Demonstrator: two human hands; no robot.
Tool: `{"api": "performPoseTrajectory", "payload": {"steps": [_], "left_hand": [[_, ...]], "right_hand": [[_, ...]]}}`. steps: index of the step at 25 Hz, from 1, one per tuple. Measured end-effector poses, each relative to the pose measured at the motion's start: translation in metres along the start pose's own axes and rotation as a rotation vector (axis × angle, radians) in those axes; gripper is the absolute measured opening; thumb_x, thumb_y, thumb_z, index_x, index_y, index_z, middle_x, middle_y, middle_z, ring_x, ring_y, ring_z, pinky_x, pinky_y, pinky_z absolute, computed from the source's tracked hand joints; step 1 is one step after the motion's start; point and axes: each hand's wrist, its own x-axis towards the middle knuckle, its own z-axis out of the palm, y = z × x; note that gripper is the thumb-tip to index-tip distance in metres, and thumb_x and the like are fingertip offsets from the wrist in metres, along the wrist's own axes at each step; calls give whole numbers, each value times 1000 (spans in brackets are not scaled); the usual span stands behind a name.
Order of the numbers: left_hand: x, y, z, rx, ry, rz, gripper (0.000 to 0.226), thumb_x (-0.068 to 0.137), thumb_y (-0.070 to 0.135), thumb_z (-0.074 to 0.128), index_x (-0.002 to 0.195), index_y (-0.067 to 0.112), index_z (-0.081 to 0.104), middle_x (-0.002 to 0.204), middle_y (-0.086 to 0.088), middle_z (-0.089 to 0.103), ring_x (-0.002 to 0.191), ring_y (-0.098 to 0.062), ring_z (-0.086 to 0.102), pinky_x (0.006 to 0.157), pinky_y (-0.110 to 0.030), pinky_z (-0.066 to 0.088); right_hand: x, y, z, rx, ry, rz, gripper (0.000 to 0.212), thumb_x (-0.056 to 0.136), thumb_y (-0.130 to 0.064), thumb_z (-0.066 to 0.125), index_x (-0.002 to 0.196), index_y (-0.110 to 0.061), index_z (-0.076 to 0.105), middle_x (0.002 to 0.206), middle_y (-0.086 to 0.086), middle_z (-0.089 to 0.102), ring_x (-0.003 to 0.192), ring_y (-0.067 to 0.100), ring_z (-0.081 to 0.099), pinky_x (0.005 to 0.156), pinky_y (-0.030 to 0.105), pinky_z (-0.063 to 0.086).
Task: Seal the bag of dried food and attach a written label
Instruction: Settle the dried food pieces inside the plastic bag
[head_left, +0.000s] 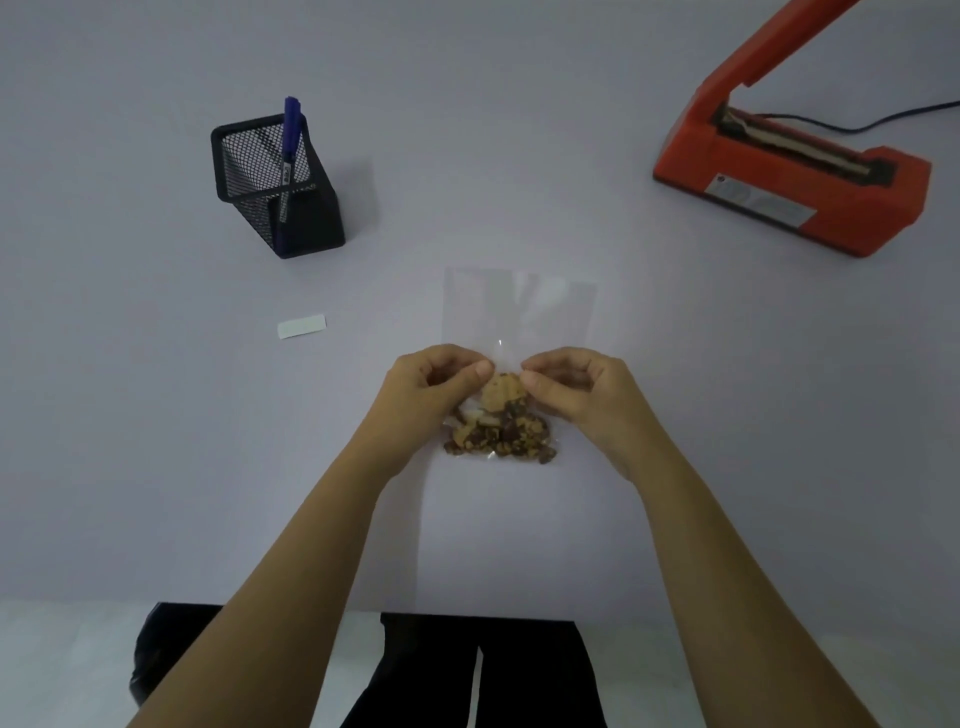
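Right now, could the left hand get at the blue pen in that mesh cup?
Probably yes: the pen sticks out of the mesh cup on the left hand's side, with only bare table between. But that hand pinches the bag, so it must let go first.

Both hands, left hand and right hand, pinch a clear bag lying flat above its dried food. A white label lies left, near a mesh pen holder. An orange heat sealer stands open at right.
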Motion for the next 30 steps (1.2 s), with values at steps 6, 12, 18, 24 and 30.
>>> {"api": "performPoseTrajectory", "payload": {"steps": [6, 12, 18, 24, 30], "left_hand": [[-3, -7, -4, -59, -33, -52, 14, 80, 10, 70, 93, 15, 70, 81, -7, 74, 79, -18, 69, 80, -37, 54], [-5, -9, -13, -54, -108, -49, 23, 79, 5, 69, 100, 14, 68, 87, -1, 76, 86, -14, 70, 84, -25, 54], [-4, -9, -21, -30, -158, -41, 35, 76, -1, 70, 106, 18, 66, 94, 1, 76, 93, -12, 69, 84, -22, 53], [-5, -7, -23, -6, -160, -34, 35, 79, -2, 67, 112, 10, 64, 90, 3, 76, 89, -11, 70, 76, -16, 53], [-3, -7, -18, 42, -94, -29, 29, 74, 12, 75, 102, 14, 67, 85, -3, 75, 85, -17, 71, 82, -27, 55]], "right_hand": [[-5, 4, -4, -14, -40, 0, 29, 70, -8, 78, 94, -20, 68, 88, -2, 72, 85, 8, 69, 76, 17, 54], [-6, 6, -2, 152, -49, 93, 30, 75, 1, 71, 100, -15, 66, 87, 0, 70, 83, 10, 68, 72, 17, 54], [-7, 6, -4, 83, -66, 84, 45, 71, -3, 76, 112, -16, 61, 91, -1, 70, 81, 5, 69, 72, 15, 53], [-5, 6, -1, 96, -114, 143, 42, 71, -13, 77, 108, -23, 62, 102, 5, 70, 98, 18, 67, 88, 30, 53], [-1, 0, 11, -40, -24, 79, 49, 69, -25, 81, 112, -26, 58, 89, -4, 72, 84, 9, 69, 77, 22, 54]]}}
